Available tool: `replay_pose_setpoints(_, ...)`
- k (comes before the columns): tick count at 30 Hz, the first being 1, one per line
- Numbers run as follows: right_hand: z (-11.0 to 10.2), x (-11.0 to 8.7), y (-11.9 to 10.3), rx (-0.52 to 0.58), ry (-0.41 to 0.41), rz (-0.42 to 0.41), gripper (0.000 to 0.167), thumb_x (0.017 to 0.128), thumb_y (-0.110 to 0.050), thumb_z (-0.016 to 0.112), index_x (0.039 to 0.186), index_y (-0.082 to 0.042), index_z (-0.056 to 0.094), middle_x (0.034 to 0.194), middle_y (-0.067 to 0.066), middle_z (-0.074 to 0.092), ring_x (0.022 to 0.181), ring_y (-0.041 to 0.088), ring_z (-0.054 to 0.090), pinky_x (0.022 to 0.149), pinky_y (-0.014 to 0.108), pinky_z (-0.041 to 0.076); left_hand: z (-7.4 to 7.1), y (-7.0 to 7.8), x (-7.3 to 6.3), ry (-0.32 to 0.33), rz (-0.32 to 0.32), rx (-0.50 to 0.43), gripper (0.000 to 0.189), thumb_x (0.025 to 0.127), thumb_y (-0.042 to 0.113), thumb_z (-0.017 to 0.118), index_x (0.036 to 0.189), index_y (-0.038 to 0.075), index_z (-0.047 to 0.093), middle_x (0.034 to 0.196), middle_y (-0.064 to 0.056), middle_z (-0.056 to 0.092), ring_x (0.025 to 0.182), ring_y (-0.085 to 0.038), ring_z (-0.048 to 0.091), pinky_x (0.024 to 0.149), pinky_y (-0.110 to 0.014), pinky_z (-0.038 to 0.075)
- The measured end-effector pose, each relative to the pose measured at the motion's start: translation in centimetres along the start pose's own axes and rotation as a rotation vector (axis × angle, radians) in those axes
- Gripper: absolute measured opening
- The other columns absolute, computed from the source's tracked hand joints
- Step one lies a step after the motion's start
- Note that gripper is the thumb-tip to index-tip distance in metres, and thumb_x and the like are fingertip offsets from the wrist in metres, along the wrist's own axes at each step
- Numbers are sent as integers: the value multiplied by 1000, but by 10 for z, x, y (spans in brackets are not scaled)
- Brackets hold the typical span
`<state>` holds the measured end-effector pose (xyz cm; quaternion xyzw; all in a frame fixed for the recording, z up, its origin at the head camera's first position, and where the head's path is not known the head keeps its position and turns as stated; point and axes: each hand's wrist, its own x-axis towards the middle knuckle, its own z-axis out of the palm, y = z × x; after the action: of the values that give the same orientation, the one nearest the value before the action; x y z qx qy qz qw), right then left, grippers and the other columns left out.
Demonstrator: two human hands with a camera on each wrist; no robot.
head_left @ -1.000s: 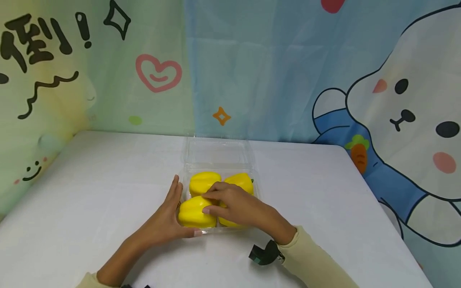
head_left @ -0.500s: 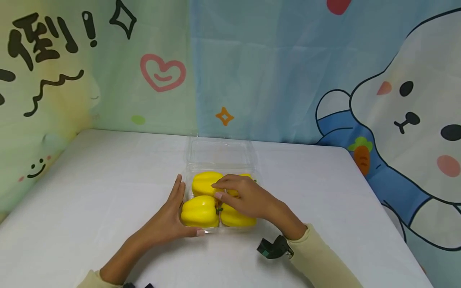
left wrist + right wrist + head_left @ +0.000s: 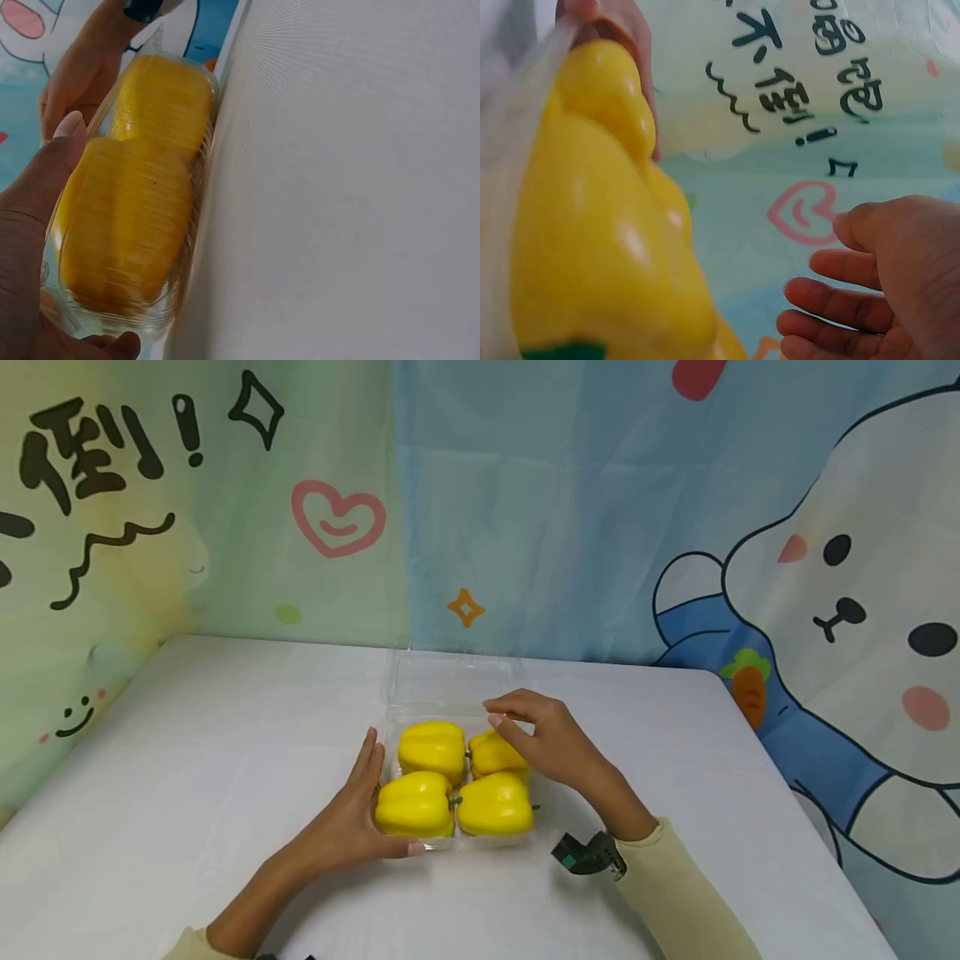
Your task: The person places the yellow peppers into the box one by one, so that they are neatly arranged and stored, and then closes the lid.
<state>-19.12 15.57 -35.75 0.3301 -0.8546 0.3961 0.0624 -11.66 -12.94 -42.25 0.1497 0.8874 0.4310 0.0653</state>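
Note:
Several yellow bell peppers [image 3: 415,805] lie in two rows in a clear plastic clamshell container [image 3: 459,843], with green stems on some. Its lid [image 3: 457,681] is flipped back behind it. My left hand [image 3: 352,810] steadies the near left corner, straight fingers along the left side and thumb along the front wall; the left wrist view shows the thumb [image 3: 56,161] at the rim. Above the rear right pepper [image 3: 497,753] is my right hand [image 3: 551,739], partly covering it. In the right wrist view that right hand [image 3: 885,285] holds nothing, its fingers loosely bent.
A white tabletop [image 3: 247,735] surrounds the container. Behind it hangs a printed cloth backdrop [image 3: 525,527] with cartoon drawings. A dark wrist-worn device [image 3: 588,853] sticks out below the right wrist.
My right hand has risen off the peppers and moved back and to the right, uncovering the front right pepper and most of the rear ones. The left hand keeps its place on the container.

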Motion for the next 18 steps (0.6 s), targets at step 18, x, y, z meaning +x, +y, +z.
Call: replay_pose_setpoints(18, -10, -2, 53, -15, 143, 337, 42, 101, -23, 54, 138, -1, 52, 133, 14, 53, 118, 29, 53, 98, 44, 46, 0, -1, -1, -2, -1, -6, 138, 60, 53, 88, 156, 3, 2, 161, -3, -15, 146, -29, 0, 110, -57, 19)
